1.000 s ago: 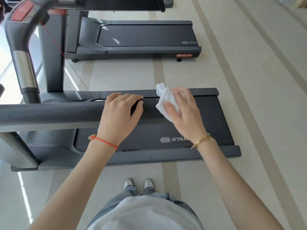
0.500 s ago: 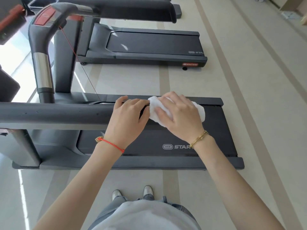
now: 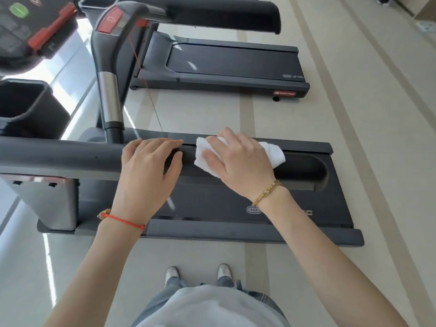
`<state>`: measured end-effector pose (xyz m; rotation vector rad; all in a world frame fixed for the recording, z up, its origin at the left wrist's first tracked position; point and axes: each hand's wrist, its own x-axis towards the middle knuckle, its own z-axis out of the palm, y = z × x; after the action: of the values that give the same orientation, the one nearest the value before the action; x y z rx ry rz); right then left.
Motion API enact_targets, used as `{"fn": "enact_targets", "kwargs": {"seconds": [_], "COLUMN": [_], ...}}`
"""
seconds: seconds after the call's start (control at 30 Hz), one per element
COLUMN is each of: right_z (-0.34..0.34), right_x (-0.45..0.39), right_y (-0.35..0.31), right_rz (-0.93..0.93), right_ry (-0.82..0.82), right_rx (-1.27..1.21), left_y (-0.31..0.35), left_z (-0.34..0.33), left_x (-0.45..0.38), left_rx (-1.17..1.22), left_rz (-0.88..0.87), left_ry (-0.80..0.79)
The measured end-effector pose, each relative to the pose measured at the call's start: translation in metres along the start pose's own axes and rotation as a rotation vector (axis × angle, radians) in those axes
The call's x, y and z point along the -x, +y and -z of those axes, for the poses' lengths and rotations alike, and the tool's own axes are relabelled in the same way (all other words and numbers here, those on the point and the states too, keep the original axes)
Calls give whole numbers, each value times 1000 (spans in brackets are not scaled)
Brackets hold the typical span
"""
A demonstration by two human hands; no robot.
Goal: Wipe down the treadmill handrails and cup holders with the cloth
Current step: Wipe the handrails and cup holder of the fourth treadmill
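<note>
- Your right hand [image 3: 238,159] lies over the white cloth [image 3: 274,152], fingers curved down around it, pressing it onto the near handrail [image 3: 59,158] close to its free end. Cloth shows on both sides of the hand, so the wad sits between palm and rail. That is a wiping hold.
- Your left hand [image 3: 148,168] rests on the same rail just beside the cloth, fingers draped over the top and thumb on the near side. It holds nothing else. Likely there to steady you and the rail while the other hand rubs.
- Hands are near each other but not touching; a short strip of bare rail shows between them.
- The long run of rail to your left, toward the upright post [image 3: 111,102], is bare. I judge most of this rail is not yet wiped, though dirt or damp marks cannot be read from this view.
- A dark cup holder [image 3: 30,107] sits at far left, beyond the rail. Nothing is touching it. Its inside is too dark to tell what it contains.
- The far handrail [image 3: 212,14] runs across the top of the view, untouched.
- Next move probably calls for sliding the cloth leftward; your left hand is in that path and would need to shift or lift.
- Risk: the cloth's loose end hangs off the right side and could slip free.
</note>
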<state>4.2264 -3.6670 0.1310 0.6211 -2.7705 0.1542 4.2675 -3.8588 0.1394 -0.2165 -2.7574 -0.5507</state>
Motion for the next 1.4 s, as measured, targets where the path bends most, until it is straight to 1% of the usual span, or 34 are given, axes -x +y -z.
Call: {"fn": "enact_targets", "kwargs": {"seconds": [0.07,0.13,0.2,0.27,0.33,0.4,0.47,0.53,0.63,0.7,0.73,0.8,0.87,0.93,1.03,1.13,1.17,1.23,1.3,1.33,1.4], "right_z": [-9,-17,-24,-27,-24,-20,-16,-20,-27,-26,-23,-16,-13,-18,-29,-25,-20,-11,-9,-10,-17], "right_x": [-11,-9,5,22,22,1,-23,-29,-9,6,8,-2,-19,-28,-20,-7,-4,-5,-13,-18,-24], "right_y": [-26,-40,-40,-36,-36,-45,-57,-72,-84,-79,-72,-58,-53,-68,-100,-85,-72,-46,-38,-44,-66], "right_rz": [3,-27,-7,16,-55,-197,-267,-250,-179,-139,-158,-295,-408,-364,-243,-155,-174,-306,-415,-411,-316], "right_ry": [40,157,276,308,278,244,188,205,264,248,240,230,176,149,232,236,224,183,131,124,149], "right_rx": [14,40,49,44,22,5,-12,7,-20,-36,-27,4,24,38,10,-10,10,41,46,43,35], "left_y": [-18,-30,-37,-43,-52,-60,-66,-70,-73,-75,-76,-77,-77,-77,-77,-76,-75,-74,-74,-74,-72], "left_z": [5,8,10,11,13,15,15,14,13,13,14,15,17,18,18,18,19,19,19,19,19], "left_x": [0,-1,-2,-4,-7,-9,-10,-8,-7,-7,-8,-9,-9,-9,-8,-7,-7,-8,-8,-8,-8], "left_rx": [-27,-36,-32,-16,-5,16,54,83,104,112,116,125,122,122,132,134,131,130,130,130,130], "left_rz": [-12,-30,-70,-109,-126,-121,-126,-150,-165,-169,-172,-176,-180,-185,-181,-174,-169,-154,-144,-143,-138], "left_ry": [-53,-87,-92,-82,-76,-89,-106,-108,-108,-112,-114,-130,-148,-157,-159,-161,-165,-168,-166,-165,-153]}}
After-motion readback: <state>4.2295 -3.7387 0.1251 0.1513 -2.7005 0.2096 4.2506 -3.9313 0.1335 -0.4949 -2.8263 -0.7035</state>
